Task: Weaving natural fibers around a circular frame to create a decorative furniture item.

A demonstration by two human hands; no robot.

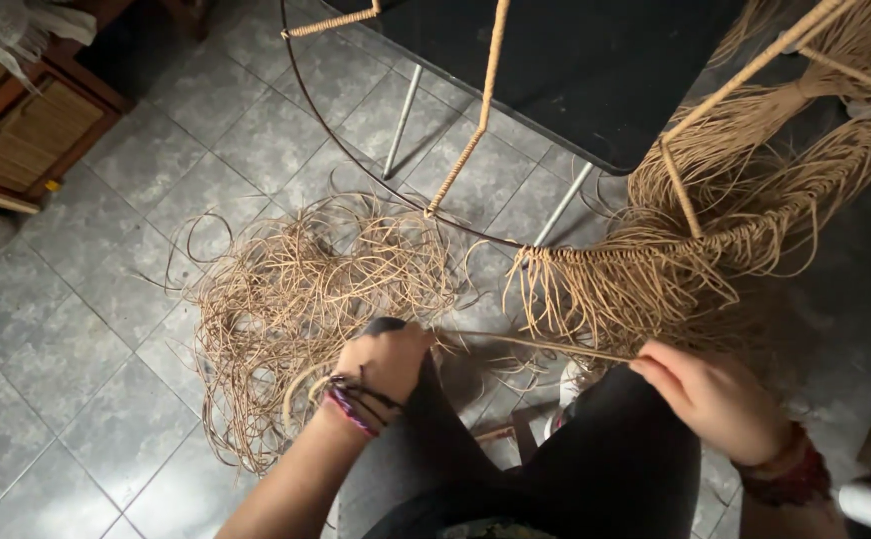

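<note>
**Tan cord pulled taut between two hands**

A thin, pale-brown cord runs straight above the knees. The left hand is fisted on it; the right hand pinches its other end, below the wrapped metal frame.

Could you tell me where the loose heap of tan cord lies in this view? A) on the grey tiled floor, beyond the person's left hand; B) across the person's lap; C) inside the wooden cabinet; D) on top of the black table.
A: the tangled heap of cord is spread over the grey tiled floor, just beyond the left hand, not on the black table.
</note>
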